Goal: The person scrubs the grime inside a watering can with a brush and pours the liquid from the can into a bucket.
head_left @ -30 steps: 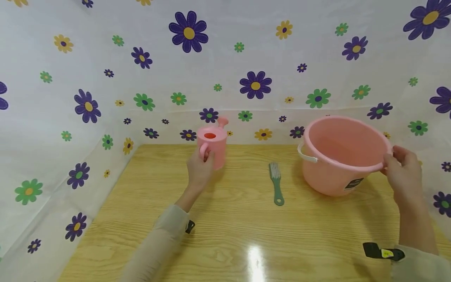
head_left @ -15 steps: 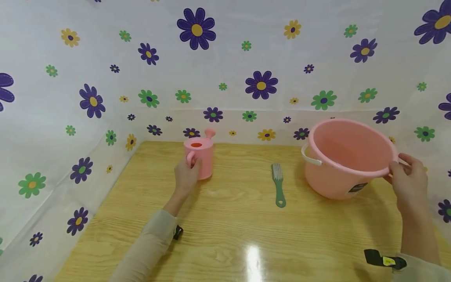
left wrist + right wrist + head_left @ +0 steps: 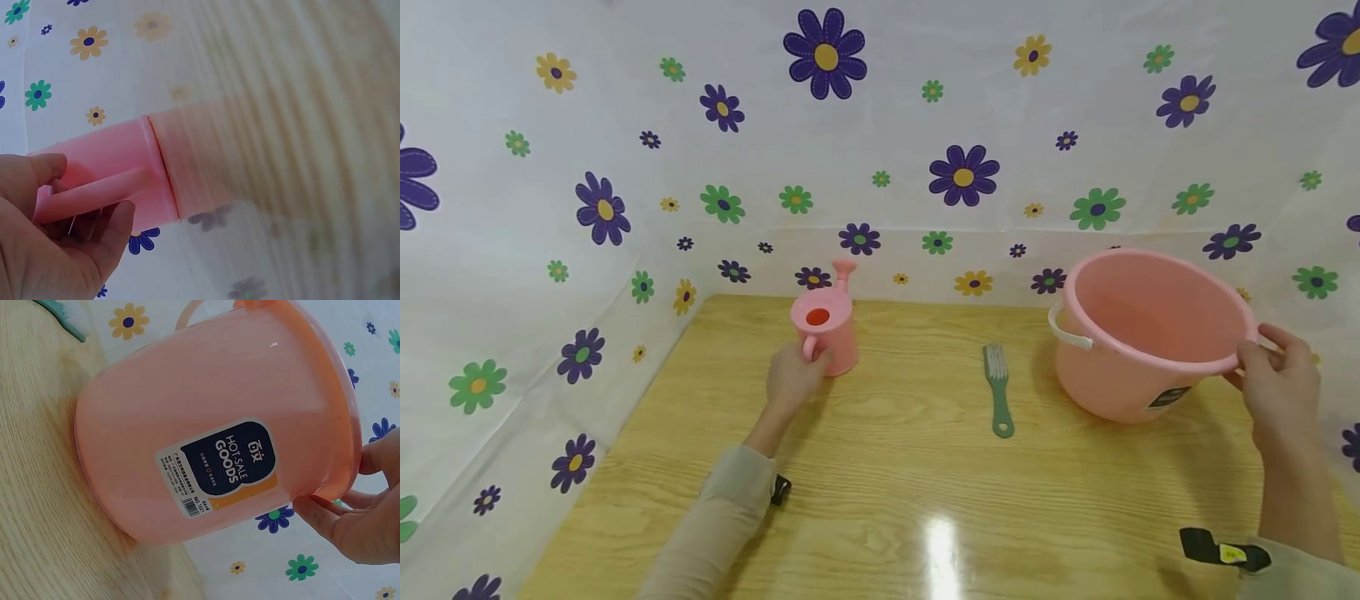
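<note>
A pink watering can (image 3: 835,342) with a red opening on top stands upright on the left part of the table, its spout toward the back wall. My left hand (image 3: 793,379) holds it by the handle (image 3: 100,195), fingers and thumb around that loop in the left wrist view. At the right, a large pink bucket (image 3: 1112,383) with a white handle (image 3: 1070,333) stands on the table. My right hand (image 3: 1281,387) pinches the bucket's rim at its right side, thumb on top. A dark label (image 3: 231,459) shows on the bucket's side in the right wrist view.
A green brush (image 3: 1002,400) with pale bristles lies between the watering can and the bucket. Behind the wooden table (image 3: 880,492) hangs a white sheet (image 3: 895,133) printed with flowers, which also runs along the left and right sides.
My left hand has brought the watering can left and a little nearer, then set it down on the table. The right hand keeps its hold on the bucket rim. The head view has shifted slightly.
</note>
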The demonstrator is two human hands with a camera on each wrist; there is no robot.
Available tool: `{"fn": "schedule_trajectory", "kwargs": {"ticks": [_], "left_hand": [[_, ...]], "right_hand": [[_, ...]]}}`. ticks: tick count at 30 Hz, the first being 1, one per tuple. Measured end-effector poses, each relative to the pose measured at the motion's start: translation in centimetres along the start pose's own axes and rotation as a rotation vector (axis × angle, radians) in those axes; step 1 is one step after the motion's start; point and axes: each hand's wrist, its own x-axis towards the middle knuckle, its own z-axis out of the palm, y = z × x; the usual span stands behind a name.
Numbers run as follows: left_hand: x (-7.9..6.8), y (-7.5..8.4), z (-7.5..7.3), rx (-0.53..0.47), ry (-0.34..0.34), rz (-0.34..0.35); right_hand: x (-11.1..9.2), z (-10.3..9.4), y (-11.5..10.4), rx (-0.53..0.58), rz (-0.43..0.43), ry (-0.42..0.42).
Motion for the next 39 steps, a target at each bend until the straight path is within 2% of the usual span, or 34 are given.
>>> {"fn": "schedule_trajectory", "kwargs": {"ticks": [4, 8, 13, 14, 17, 20, 24, 28, 30, 32, 34, 36, 37, 39], "left_hand": [[-0.1, 0.2, 0.0, 0.011, -0.023, -0.013], [-0.2, 0.4, -0.1, -0.003, -0.044, -0.017], [-0.4, 0.6, -0.5, -0.020, -0.076, -0.012], [-0.5, 0.7, -0.6, -0.024, -0.090, -0.008], [-0.8, 0.8, -1.1, -0.043, -0.137, -0.012], [-1.4, 0.7, -1.9, -0.038, -0.156, -0.014], [-2.2, 0.6, -2.7, 0.015, -0.132, -0.031], [-3.1, 0.6, -3.4, 0.078, -0.054, -0.021], [-3.7, 1.0, -3.7, 0.091, -0.005, 0.021], [-4.3, 1.6, -3.7, 0.126, 0.034, 0.099], [-4.9, 2.4, -3.2, 0.179, 0.053, 0.188], [-5.9, 3.4, -2.2, 0.256, 0.056, 0.274], [-6.4, 3.9, -1.5, 0.312, 0.052, 0.320], [-7.8, 4.6, -0.1, 0.421, 0.027, 0.404]], "right_hand": [[-0.1, -0.2, 0.2, 0.015, 0.023, 0.014], [-0.1, -0.4, 0.4, 0.055, 0.005, 0.017], [-0.8, -0.5, 0.6, 0.168, 0.004, 0.026], [-1.1, -0.5, 0.6, 0.205, 0.009, 0.049], [-2.0, -0.2, 0.7, 0.216, -0.010, 0.137], [-3.1, 0.3, 0.8, 0.177, -0.094, 0.236], [-4.4, 1.1, 0.7, 0.154, -0.263, 0.326], [-5.9, 2.1, 0.3, 0.120, -0.473, 0.412], [-6.7, 2.8, -0.2, 0.113, -0.646, 0.477], [-7.6, 3.9, -1.0, 0.135, -0.845, 0.543], [-8.5, 5.4, -1.8, 0.159, -1.043, 0.564], [-9.4, 6.8, -2.1, 0.119, -1.214, 0.494], [-9.9, 7.5, -2.0, 0.070, -1.265, 0.426], [-11.0, 8.8, -1.2, -0.070, -1.341, 0.232]]}}
